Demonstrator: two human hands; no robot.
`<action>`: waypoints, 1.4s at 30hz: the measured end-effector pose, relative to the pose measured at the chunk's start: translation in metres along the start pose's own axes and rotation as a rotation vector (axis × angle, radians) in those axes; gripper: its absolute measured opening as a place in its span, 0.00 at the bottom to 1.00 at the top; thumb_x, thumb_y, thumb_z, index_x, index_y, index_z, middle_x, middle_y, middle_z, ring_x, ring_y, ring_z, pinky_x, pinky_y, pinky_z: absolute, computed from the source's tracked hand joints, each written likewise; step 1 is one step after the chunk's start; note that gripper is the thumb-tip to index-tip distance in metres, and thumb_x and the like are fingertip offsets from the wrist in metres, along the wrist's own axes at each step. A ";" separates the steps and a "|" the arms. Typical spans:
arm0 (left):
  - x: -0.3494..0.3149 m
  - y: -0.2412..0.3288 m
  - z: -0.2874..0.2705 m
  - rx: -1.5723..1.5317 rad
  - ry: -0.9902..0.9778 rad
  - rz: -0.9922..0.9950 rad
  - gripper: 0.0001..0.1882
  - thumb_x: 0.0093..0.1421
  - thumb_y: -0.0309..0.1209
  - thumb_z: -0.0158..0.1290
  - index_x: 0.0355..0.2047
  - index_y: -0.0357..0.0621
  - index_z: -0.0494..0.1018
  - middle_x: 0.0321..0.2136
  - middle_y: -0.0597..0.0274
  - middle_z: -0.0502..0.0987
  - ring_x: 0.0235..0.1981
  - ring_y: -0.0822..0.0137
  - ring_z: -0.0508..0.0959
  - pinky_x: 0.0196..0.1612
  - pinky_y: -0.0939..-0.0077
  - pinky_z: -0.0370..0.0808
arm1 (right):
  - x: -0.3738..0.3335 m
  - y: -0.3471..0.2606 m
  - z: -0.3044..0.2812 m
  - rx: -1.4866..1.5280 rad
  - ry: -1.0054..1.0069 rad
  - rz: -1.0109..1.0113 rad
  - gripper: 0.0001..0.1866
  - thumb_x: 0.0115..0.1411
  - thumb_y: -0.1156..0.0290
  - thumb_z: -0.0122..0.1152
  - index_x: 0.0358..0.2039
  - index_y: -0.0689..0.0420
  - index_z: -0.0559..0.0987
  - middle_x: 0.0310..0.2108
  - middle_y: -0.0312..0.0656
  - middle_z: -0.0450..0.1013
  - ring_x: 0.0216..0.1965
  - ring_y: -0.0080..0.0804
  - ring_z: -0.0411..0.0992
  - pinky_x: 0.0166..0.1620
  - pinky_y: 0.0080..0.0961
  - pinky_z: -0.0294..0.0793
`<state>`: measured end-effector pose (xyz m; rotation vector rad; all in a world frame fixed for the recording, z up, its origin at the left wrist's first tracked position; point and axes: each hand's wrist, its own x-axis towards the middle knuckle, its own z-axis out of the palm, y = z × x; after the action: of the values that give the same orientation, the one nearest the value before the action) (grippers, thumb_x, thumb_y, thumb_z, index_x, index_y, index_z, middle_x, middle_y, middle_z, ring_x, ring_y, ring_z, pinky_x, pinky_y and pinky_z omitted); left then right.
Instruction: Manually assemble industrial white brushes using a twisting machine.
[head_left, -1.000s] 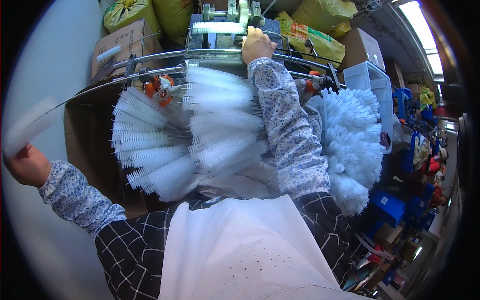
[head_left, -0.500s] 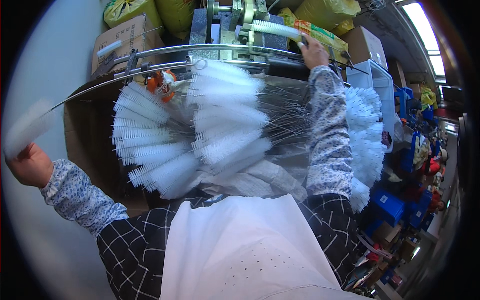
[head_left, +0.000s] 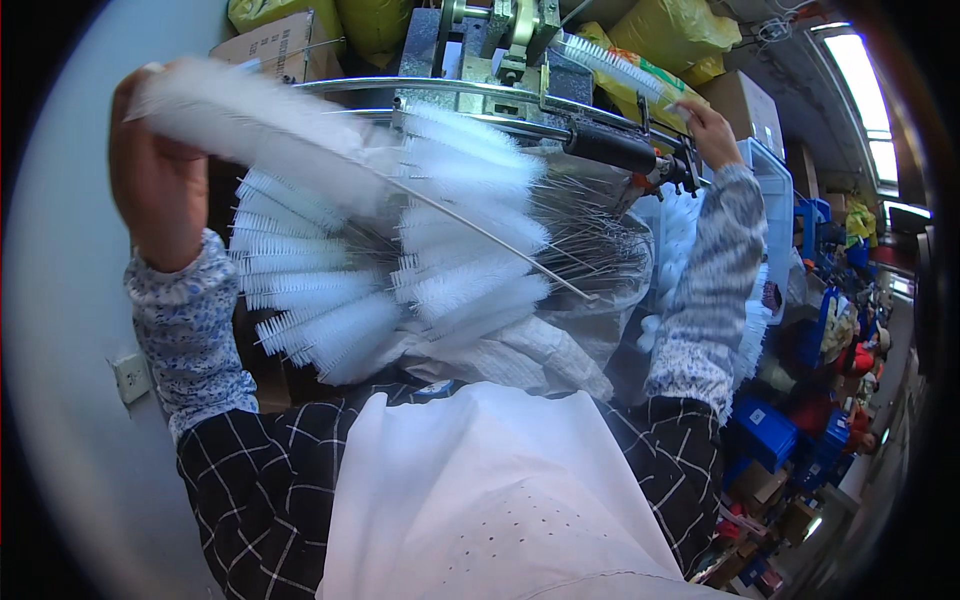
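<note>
Item: long white brush (head_left: 262, 122), upper left, gripped in my left hand (head_left: 165, 200) (blurred). Item: thin white brush (head_left: 612, 66), upper right, pinched by my right hand (head_left: 714, 136). Step, I judge: clearing the brush pile (head_left: 460, 285), mid-frame; next calls for an unsnagged stem (head_left: 520, 253).

Pale wall (head_left: 70, 280) left, socket (head_left: 131, 378); bright window (head_left: 856, 95) upper right.
</note>
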<state>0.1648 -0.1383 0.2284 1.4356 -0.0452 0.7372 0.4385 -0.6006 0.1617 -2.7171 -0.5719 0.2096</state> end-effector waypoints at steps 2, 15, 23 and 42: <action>-0.004 -0.013 0.013 0.421 -0.150 0.187 0.15 0.57 0.35 0.38 0.40 0.39 0.62 0.36 0.56 0.66 0.35 0.67 0.71 0.30 0.79 0.74 | -0.027 -0.025 -0.001 0.414 -0.184 -0.167 0.14 0.54 0.63 0.47 0.40 0.55 0.71 0.35 0.40 0.69 0.37 0.31 0.67 0.42 0.22 0.64; -0.032 -0.028 0.031 0.517 -0.480 -0.045 0.12 0.57 0.32 0.39 0.38 0.39 0.56 0.32 0.57 0.66 0.31 0.69 0.69 0.35 0.76 0.67 | -0.060 -0.159 0.061 0.165 0.181 -0.382 0.16 0.51 0.64 0.50 0.41 0.53 0.67 0.32 0.43 0.69 0.34 0.35 0.67 0.37 0.28 0.66; -0.056 -0.087 -0.098 1.175 -0.475 -0.320 0.09 0.54 0.29 0.40 0.33 0.37 0.62 0.27 0.54 0.67 0.29 0.61 0.69 0.34 0.75 0.64 | 0.010 -0.100 0.092 -0.342 0.311 -0.005 0.16 0.51 0.64 0.46 0.42 0.41 0.68 0.32 0.36 0.68 0.38 0.33 0.63 0.42 0.31 0.58; -0.039 -0.066 -0.124 1.185 0.032 -0.077 0.10 0.56 0.29 0.36 0.35 0.37 0.63 0.30 0.56 0.67 0.32 0.65 0.68 0.36 0.76 0.64 | 0.053 -0.065 0.099 -0.470 0.212 -0.116 0.19 0.55 0.68 0.39 0.48 0.38 0.60 0.49 0.35 0.57 0.53 0.29 0.50 0.51 0.37 0.47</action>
<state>0.1169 -0.0407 0.1312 2.5197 0.5542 0.7423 0.4417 -0.4920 0.0904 -3.0809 -0.7953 -0.2756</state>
